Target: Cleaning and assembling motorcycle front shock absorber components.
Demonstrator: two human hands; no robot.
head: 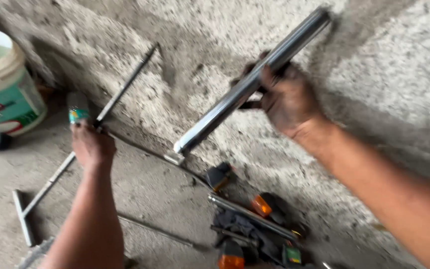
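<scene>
Head view: right hand (287, 99) clenched mid-length on chrome tube (252, 82), looked stiff, heavy, slick. Left hand (91, 144) gripped spray can (78, 108) beside long T-wrench (83, 144).

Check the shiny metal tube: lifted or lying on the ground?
Lifted. The right hand grips the tube mid-length, holding it slanted above the floor.

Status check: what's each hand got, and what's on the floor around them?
Right hand grips chrome tube. Left hand holds small can, beside T-handle rod. Bucket far left, tools below.
</scene>
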